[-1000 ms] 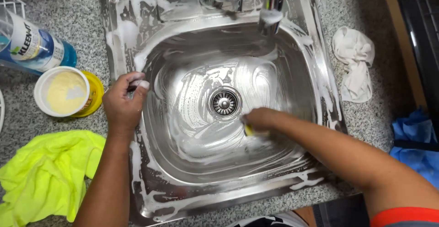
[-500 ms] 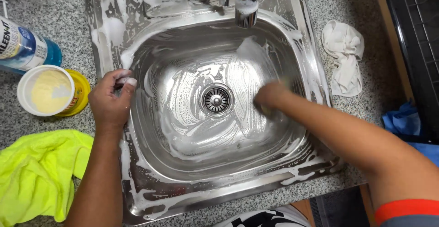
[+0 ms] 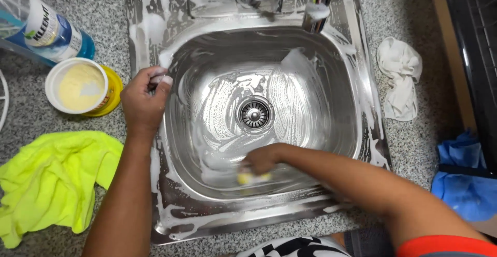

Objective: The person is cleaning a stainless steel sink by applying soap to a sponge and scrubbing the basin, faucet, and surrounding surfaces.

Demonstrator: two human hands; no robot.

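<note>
Scrubbing: soapy stainless-steel sink basin point(image 3: 331, 132), small yellow sponge point(image 3: 247, 176).
Sponge, judged soft and slippery, is gripped by closed right hand point(image 3: 261, 159); left hand point(image 3: 142, 101) is curled on rim.

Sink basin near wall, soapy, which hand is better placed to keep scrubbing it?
Right, probably. The right hand is down inside the sink, pressing the yellow sponge against the near wall. The left hand only grips the soapy left rim, outside the basin.
</note>
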